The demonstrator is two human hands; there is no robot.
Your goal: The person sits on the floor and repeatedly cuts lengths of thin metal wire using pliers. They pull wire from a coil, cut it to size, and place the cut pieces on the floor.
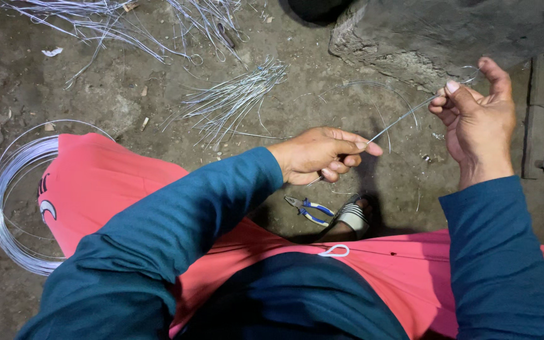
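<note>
Steel wire is everywhere around me, and I read it from the left. The coil of wire (7, 201) lies flat on the dirt floor (96, 107) beside my left knee, partly hidden under my pink shorts (96, 182). Further up the floor, cut wire pieces (231, 101) lie in loose bundles, some with small loops at their ends.

My left hand (319, 154) is closed around one end of a single length of wire (398, 123), pinching it between thumb and forefinger with the other fingers curled under. Below that hand, blue-handled pliers (308, 209) rest on the floor just beside my sandalled foot (352, 217), touching neither hand.

The wire runs taut and upward to the right, where my right hand (476, 123) grips its far end, thumb and forefinger narrow on it, and a thin curve of wire arcs away past the fingertips in front of the rough stone block (423, 38). Whether that curve is the same strand I cannot tell.

I judge the step in hand to be drawing a piece straight between both hands. The next move, as I see it, calls for keeping both pinches firm and the strand under even tension, with the pliers within easy reach for a cut or bend.
</note>
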